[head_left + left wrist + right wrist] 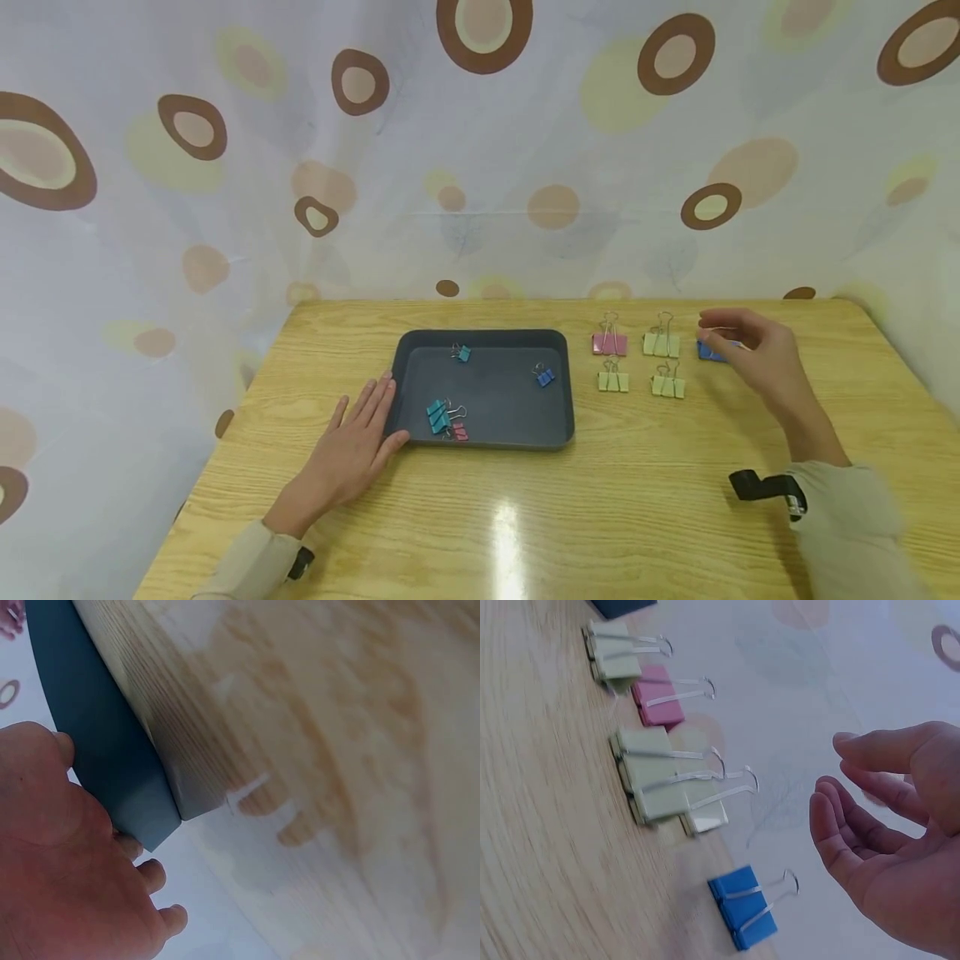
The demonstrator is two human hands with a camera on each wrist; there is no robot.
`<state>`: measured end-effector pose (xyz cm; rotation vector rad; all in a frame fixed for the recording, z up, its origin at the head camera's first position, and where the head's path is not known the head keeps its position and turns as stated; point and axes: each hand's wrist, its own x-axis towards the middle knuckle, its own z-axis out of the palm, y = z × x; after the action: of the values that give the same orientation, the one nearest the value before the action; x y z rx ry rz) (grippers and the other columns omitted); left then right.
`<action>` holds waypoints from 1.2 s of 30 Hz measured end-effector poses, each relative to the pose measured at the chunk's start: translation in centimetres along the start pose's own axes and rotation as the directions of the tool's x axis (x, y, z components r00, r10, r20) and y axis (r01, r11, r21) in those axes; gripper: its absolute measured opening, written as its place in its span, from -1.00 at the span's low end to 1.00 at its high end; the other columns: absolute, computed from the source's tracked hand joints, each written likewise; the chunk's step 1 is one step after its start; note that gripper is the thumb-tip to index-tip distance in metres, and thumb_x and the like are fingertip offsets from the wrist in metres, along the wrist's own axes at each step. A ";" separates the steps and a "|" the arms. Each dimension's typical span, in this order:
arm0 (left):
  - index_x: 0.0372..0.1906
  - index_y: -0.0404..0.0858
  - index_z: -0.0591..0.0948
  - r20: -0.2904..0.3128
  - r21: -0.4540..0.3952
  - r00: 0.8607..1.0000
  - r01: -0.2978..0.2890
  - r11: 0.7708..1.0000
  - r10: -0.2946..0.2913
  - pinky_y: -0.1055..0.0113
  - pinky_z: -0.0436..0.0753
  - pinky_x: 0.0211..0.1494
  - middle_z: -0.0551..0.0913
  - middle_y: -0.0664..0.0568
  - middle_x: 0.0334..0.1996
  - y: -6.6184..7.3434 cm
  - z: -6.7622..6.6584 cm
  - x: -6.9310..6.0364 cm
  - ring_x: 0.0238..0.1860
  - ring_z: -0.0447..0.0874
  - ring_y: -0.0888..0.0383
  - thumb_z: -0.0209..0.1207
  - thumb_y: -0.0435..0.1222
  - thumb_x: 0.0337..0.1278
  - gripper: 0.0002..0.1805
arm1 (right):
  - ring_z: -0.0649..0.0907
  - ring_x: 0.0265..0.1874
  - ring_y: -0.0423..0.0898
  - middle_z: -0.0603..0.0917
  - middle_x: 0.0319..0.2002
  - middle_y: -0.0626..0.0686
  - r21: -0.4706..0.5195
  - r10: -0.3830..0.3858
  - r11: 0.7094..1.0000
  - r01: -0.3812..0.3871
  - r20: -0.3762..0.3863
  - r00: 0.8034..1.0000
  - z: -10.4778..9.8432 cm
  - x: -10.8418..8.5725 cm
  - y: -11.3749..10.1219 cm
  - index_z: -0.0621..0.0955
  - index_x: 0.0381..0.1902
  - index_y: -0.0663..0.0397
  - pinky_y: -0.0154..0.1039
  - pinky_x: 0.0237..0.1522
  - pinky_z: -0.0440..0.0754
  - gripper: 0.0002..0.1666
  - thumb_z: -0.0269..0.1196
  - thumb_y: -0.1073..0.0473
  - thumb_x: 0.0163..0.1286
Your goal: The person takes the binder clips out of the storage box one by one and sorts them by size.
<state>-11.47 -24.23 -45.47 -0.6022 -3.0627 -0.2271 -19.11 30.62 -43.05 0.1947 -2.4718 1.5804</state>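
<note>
The left hand [347,454] [67,855] lies with fingers extended against the left side of a dark grey tray [502,400] [105,727], its thumb at the near left corner. At the right, the right hand [772,367] [907,862] hovers beside a large blue binder clip [708,352] [742,907]. Its fingers are loosely bent, with a gap between thumb and fingertips and nothing held. The right wrist view shows the blue clip standing on the table, apart from the hand. In the head view, fingers partly cover that clip.
Left of the blue clip stand a pink clip [610,344] [658,697] and several pale green clips [668,386] [652,772]. The tray holds teal clips [438,417], a small blue clip [545,378] and pink clips [460,432]. A patterned curtain [555,150] hangs behind the table.
</note>
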 end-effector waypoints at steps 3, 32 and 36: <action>0.64 -0.36 0.02 -0.002 -0.002 1.000 0.001 1.000 -0.001 -0.26 0.00 0.56 -0.06 -0.13 0.65 0.0 0.1 0.0 0.63 -0.08 -0.13 -0.11 0.11 0.61 -0.16 | 0.64 -0.04 -0.31 0.69 0.02 -0.18 -0.004 -0.023 1.000 0.023 0.024 0.999 1.0 -0.1 -1.0 0.62 0.22 0.19 -0.57 -0.08 0.55 -0.60 0.28 0.15 0.53; 0.64 -0.35 0.01 0.014 -0.035 1.000 0.005 0.999 -0.005 -0.27 -0.04 0.57 -0.09 -0.12 0.66 0.3 0.3 0.1 0.63 -0.11 -0.13 -0.14 0.12 0.61 -0.16 | 0.69 -0.03 0.06 0.65 0.06 0.37 0.224 -0.158 0.971 0.082 0.347 0.924 14.6 -2.4 -6.1 0.59 0.21 0.37 -0.28 -0.03 0.71 -0.56 0.36 0.35 0.41; 0.64 -0.35 0.02 0.003 -0.027 1.000 0.009 1.000 -0.009 -0.27 -0.04 0.57 -0.08 -0.11 0.66 0.1 0.1 0.0 0.63 -0.10 -0.13 -0.13 0.12 0.61 -0.16 | 0.69 -0.03 0.09 0.66 0.05 0.34 0.226 -0.157 0.971 0.074 0.379 0.912 16.4 -2.8 -7.3 0.62 0.20 0.27 -0.25 -0.02 0.71 -0.57 0.38 0.32 0.40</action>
<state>-11.37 -24.12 -45.53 -0.5912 -3.0703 -0.2688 -16.40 12.65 -44.02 0.7499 -2.5045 1.9019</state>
